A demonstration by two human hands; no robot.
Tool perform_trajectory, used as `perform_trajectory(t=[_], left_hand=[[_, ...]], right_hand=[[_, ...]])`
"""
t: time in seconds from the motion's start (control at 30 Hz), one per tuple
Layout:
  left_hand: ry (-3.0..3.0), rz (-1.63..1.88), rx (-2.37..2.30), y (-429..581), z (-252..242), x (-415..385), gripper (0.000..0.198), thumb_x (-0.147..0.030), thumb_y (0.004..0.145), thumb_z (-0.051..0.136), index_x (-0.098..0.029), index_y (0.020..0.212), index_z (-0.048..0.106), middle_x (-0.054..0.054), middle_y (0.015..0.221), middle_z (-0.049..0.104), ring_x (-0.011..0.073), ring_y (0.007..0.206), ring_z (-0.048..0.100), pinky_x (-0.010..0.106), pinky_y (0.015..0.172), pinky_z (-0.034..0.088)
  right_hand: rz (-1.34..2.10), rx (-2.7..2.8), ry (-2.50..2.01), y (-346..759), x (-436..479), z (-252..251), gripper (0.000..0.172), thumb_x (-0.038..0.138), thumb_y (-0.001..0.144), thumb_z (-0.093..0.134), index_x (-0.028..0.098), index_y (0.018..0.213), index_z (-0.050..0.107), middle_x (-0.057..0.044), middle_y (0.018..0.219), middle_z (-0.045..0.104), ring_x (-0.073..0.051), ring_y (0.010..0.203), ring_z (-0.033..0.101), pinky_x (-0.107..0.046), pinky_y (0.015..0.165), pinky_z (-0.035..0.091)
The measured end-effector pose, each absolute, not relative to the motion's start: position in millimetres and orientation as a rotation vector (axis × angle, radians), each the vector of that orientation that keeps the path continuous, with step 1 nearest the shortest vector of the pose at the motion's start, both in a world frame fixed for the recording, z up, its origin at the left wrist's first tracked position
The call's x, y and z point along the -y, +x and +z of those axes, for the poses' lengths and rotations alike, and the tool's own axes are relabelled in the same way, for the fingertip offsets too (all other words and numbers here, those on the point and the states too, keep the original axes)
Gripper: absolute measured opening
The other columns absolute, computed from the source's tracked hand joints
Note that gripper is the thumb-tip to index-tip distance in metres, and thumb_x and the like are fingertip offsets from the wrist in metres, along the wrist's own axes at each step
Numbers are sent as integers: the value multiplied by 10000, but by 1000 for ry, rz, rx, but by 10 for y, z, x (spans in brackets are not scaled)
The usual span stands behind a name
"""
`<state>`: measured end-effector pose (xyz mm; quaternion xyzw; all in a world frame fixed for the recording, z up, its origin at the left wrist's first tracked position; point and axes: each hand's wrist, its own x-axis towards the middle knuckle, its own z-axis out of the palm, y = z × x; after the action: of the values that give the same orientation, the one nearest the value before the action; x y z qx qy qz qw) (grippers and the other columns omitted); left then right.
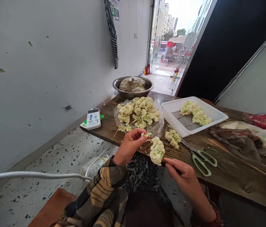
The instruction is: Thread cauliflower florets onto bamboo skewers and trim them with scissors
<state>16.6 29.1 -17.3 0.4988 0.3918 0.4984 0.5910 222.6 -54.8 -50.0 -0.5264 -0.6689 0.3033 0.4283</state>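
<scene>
head view: start at the left with a white box, standing near the left end of the wooden table. next, at the left hand, steady the small floret by its stem and hold fingertips clear of the skewer, judging this to be a threading step; see thumb and fingers pinched together on that floret, just beside the skewer. behind, find the heap of cauliflower lying on a plastic bag. moving right, find the larger floret held between both hands at the table's near edge, seemingly pierced; push through firm stem rather than crumbly head, slowly and straight, to avoid splitting. at the right hand, grip close to the floret so as not to bend the thin stick; see thumb and forefinger clamped on what appears to be the skewer's other end, contact partly hidden, remaining fingers curled in. beyond, note a loose cluster on the tabletop, then the white tray with more cauliflower inside, then scissors, tips near that cluster.
</scene>
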Motion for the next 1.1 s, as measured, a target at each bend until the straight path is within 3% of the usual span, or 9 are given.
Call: perform_trajectory(t=[0.17,0.47,1.1], left_hand=[[1337,1191,-1039,169,-156,-284,256,-381,729,732,-160,835,656,16,736,618,124,669,535,238,614,396],[1286,1194,-1050,160,-135,-274,298,-398,714,741,-162,822,595,10,731,619,130,683,566,232,619,398],[1220,1092,-956,66,-83,-243,291,-376,716,760,-139,825,631,29,745,656,108,633,536,226,575,390]], right_hand=[[749,1641,-1321,2168,565,-520,257,301,874,562,205,1011,757,-99,1014,752,-244,953,706,-343,819,579],[761,1609,-1311,2099,567,-516,247,313,859,569,213,972,765,-89,971,761,-244,909,716,-358,806,585],[747,1589,-1285,2064,595,-525,217,314,865,586,239,947,772,-75,931,767,-247,884,719,-361,791,587]])
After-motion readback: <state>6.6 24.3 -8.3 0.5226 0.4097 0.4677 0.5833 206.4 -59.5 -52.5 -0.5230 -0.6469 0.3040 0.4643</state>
